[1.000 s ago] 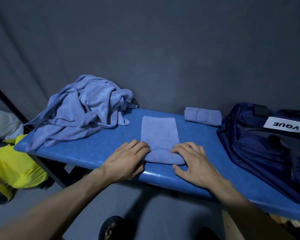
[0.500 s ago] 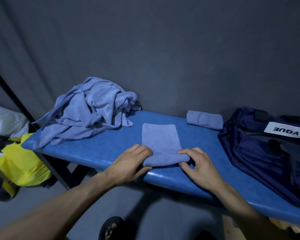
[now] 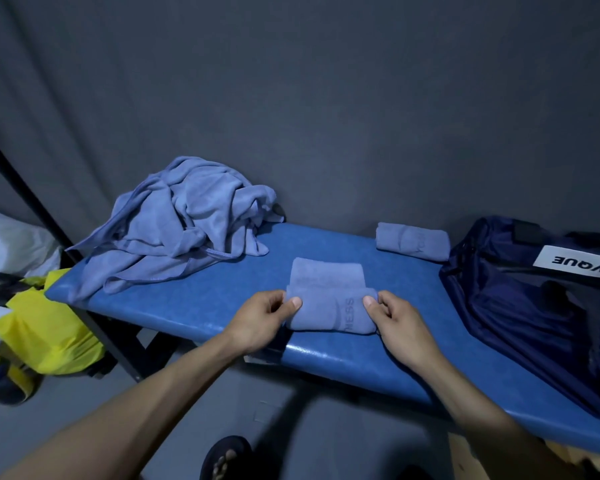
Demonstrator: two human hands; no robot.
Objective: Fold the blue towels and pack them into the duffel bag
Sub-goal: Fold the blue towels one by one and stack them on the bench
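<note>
Here, a blue padded bench (image 3: 194,306) crosses the middle of the frame, its near edge running from centre left down to lower right, its far edge against a dark grey curtain (image 3: 326,98). Bare blue padding lies open left of my hands, and more between the towel I am working on and the far edge. Below the near edge there is grey floor (image 3: 274,417), and my sandalled foot (image 3: 224,459) shows at the bottom centre.

At the right edge of the frame, a navy duffel bag (image 3: 520,306) sits on the bench with its mouth sagging open; I cannot tell what is inside it. A white label reading LVQUE, upside down, lies on its top.

At centre frame, a partly rolled blue towel (image 3: 329,306) lies on the bench near the front edge. My left hand (image 3: 260,320) pinches its left end, thumb on top and fingers curled underneath. My right hand (image 3: 400,323) pinches the right end the same way.

A finished rolled towel (image 3: 413,241) lies by the far edge, just left of the bag. A heap of unfolded blue towels (image 3: 184,223) covers the bench's left end, centre left of the frame. A yellow bag (image 3: 49,327) sits on the floor at lower left.
</note>
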